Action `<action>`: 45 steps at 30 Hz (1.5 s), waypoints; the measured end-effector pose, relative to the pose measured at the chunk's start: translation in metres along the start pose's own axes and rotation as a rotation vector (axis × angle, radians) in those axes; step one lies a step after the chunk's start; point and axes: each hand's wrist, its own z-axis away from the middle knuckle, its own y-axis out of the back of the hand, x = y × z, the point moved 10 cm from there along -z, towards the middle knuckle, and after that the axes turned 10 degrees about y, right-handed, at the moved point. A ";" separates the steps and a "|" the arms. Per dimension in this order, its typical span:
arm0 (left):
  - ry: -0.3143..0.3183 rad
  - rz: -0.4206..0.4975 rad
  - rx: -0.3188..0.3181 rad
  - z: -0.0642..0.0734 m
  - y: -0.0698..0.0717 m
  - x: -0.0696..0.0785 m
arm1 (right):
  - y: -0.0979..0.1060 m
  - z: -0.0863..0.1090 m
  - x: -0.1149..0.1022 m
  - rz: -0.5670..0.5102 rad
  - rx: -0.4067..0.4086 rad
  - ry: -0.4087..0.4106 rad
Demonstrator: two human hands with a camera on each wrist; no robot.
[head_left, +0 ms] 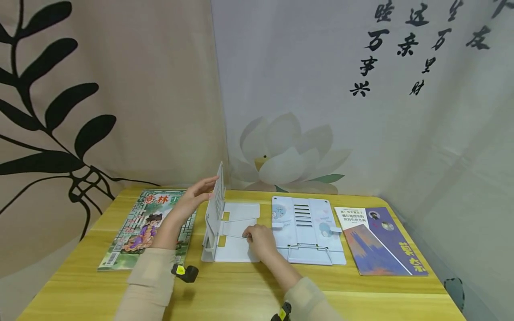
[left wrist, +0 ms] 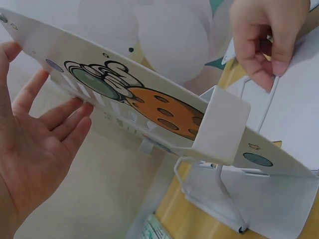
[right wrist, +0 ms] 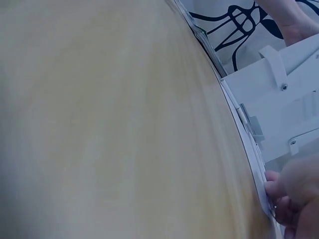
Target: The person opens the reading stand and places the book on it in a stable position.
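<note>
Bookstand [head_left: 237,227] sits between magazine [head_left: 146,232] and second stand [head_left: 304,232], relaxed left hand [head_left: 194,198] touching its raised panel [head_left: 217,200], right hand [head_left: 262,243] pinching its wire [left wrist: 270,97].

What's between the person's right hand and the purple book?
A folded white stand with pale pictures lies on the table between the right hand and the purple book, in the head view.

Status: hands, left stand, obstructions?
Left hand touching raised panel. Right hand pinching at base. Left stand unfolded. Magazine, second stand alongside, apparently not blocking.
</note>
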 end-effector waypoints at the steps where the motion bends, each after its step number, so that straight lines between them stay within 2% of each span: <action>1: 0.000 0.002 0.001 0.000 0.000 -0.001 | -0.001 0.000 -0.001 0.024 -0.005 0.005; 6: 0.012 0.003 0.010 0.000 -0.001 -0.004 | -0.004 0.001 -0.004 0.082 -0.027 0.005; 16: -0.026 0.027 0.005 0.002 -0.003 -0.001 | -0.010 0.010 0.006 -0.051 0.022 -0.003; 20: -0.039 0.032 -0.010 0.002 -0.006 0.001 | -0.010 0.012 0.008 -0.071 0.048 -0.011; 29: 0.005 0.009 0.002 -0.001 -0.011 0.000 | -0.009 0.014 0.009 -0.122 0.083 -0.008; 37: 0.034 -0.059 -0.019 -0.008 -0.031 0.005 | -0.001 0.016 0.009 -0.154 0.165 0.012; 45: 0.038 -0.166 0.003 -0.014 -0.047 0.010 | 0.001 0.019 0.011 -0.169 0.208 0.017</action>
